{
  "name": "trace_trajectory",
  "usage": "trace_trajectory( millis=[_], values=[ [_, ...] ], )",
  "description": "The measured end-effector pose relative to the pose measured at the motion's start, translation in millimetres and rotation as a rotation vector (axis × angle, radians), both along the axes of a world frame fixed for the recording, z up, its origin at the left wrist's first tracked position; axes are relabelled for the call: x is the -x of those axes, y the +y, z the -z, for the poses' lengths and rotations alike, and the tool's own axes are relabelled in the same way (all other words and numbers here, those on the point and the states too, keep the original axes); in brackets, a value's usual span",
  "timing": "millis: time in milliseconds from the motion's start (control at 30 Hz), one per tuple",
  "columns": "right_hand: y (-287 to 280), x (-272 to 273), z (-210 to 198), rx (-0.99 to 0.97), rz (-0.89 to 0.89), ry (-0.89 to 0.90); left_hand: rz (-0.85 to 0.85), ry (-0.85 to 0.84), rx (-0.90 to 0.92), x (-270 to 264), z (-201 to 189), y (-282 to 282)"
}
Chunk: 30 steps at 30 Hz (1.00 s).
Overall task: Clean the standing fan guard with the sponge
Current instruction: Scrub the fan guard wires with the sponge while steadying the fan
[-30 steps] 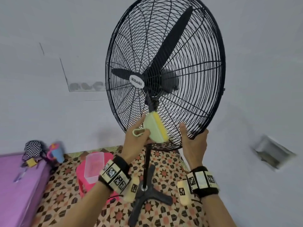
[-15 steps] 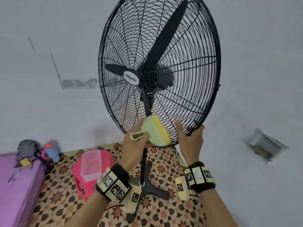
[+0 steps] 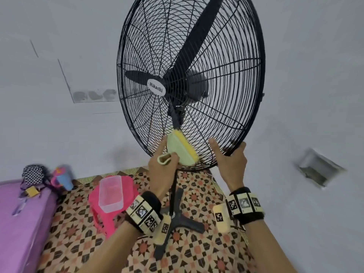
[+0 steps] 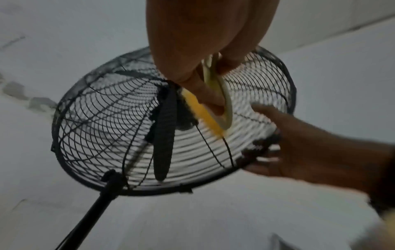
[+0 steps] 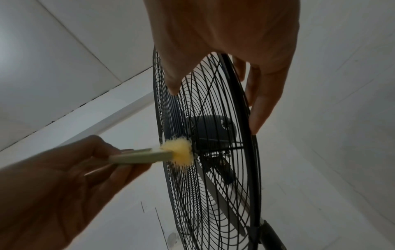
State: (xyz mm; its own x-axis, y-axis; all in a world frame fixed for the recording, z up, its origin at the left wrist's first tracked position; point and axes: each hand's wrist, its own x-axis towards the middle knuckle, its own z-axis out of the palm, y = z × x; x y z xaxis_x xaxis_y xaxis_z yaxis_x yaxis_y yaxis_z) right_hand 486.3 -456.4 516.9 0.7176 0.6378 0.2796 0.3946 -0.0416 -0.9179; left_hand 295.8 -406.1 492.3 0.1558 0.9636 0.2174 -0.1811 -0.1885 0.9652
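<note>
Your left hand (image 3: 164, 166) grips the sponge (image 3: 182, 149) by its pale green holder, yellow face pressed against the lower front wires of the standing fan guard (image 3: 244, 123), just below the hub and left of your other hand. Your right hand (image 3: 231, 160) clasps the guard's bottom rim, thumb on the front wires and fingers curled behind. The sponge's long axis runs diagonally along the wires with the uncleaned grille rising above it, so your next stroke likely goes upward from the left hand.

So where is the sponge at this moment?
In the head view the sponge sits low and centre, gripped by the left hand against the lower front of the fan guard, beside the right hand.
</note>
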Motion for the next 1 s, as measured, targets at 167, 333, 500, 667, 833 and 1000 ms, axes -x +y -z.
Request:
trace_trajectory(
  millis=[167, 333, 500, 667, 833, 1000],
  values=[
    [0, -17, -1, 0.023, -0.021, 0.027, 0.13, 0.134, -0.066, -10, 22, -33],
    [-2, -15, -5, 0.055, -0.055, 0.016, 0.003, 0.086, -0.036, -4, 7, -20],
    [-2, -16, -6, 0.064, -0.013, 0.013, 0.091, 0.209, -0.064, -10, 15, -31],
    [-4, -12, -6, 0.075, -0.031, -0.021, -0.018, 0.07, -0.021, 4, 4, -21],
    [-3, -8, -11, 0.062, -0.017, -0.034, 0.031, 0.118, -0.033, -10, 7, -28],
    [-3, -16, -3, 0.122, -0.001, -0.061, 0.087, 0.113, -0.051, -7, 25, -47]
  ],
)
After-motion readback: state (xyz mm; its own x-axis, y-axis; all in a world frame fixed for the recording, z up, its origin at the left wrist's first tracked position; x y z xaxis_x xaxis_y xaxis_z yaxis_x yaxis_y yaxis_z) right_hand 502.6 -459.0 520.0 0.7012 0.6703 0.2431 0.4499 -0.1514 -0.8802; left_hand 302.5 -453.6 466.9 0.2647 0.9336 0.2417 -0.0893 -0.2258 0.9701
